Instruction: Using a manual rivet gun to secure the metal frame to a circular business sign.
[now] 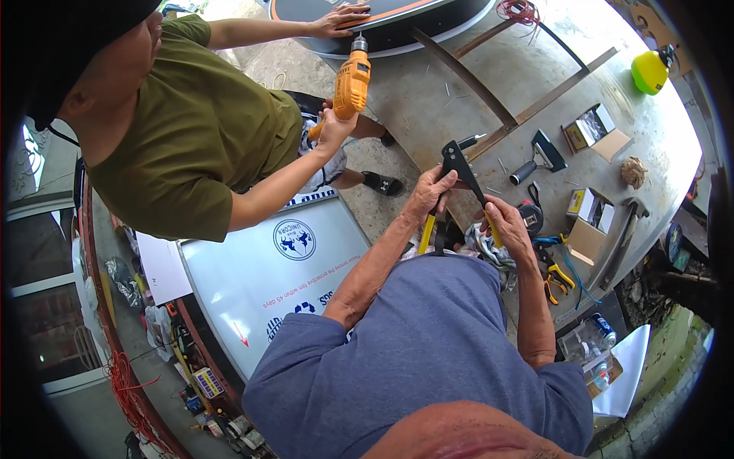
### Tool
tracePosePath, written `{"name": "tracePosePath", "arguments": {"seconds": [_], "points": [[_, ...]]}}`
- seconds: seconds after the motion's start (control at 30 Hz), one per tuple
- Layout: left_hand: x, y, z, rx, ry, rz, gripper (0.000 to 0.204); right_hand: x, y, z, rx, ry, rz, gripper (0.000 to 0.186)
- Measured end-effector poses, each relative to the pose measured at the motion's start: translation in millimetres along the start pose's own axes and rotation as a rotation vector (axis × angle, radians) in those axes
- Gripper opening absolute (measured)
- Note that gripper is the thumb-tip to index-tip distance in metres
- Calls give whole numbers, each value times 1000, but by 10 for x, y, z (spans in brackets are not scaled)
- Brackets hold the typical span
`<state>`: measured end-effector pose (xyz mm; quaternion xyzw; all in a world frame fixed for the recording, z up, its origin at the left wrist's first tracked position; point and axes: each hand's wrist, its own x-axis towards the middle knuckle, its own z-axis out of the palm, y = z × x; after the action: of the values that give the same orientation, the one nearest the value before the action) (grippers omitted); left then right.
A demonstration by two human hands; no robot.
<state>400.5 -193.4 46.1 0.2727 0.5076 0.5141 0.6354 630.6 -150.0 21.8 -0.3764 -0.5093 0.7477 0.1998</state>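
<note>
A black hand riveter (459, 162) with yellow-ended handles is held in front of my body, its handles spread apart. Near its head, my left hand (430, 197) is wrapped around the tool's left side. My right hand (506, 223) grips the other handle lower down. A small, thin piece (472, 141) shows beside the riveter's nose; I cannot tell whether it is a rivet. On my left, a co-worker in an olive shirt holds an orange drill (352, 86), its tip at the side of a round black panel with an orange rim (397, 27). The co-worker's other hand rests on that panel.
On the metal table (428, 107) lie a flat bar frame (547, 101), opened small boxes (589, 134), a paint roller (531, 164), a tape measure (529, 218), pliers (556, 277) and a hammer (623, 237). A yellow-green spray bottle (650, 73) stands far right. A film-covered sheet (275, 268) lies left.
</note>
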Motion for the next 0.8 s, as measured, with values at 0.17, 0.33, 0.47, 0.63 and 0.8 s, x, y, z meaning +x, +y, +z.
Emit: {"name": "tracePosePath", "arguments": {"seconds": [0.17,0.33,0.47,0.63,0.8], "points": [[-14,-69,-74,-33,-4,-44,41,18,145,89,-53,84,-57,37],[43,-99,-185,-132,6,-169,52,14,168,112,-143,102,-122,36],[94,-121,-198,-171,-30,-172,54,36,216,121,-127,52,-116,37],[181,-208,-235,-277,-35,-225,48,83,321,117,-22,0,-29,39],[208,-227,-252,-191,-73,-176,49,41,378,113,67,-22,52,49]]}}
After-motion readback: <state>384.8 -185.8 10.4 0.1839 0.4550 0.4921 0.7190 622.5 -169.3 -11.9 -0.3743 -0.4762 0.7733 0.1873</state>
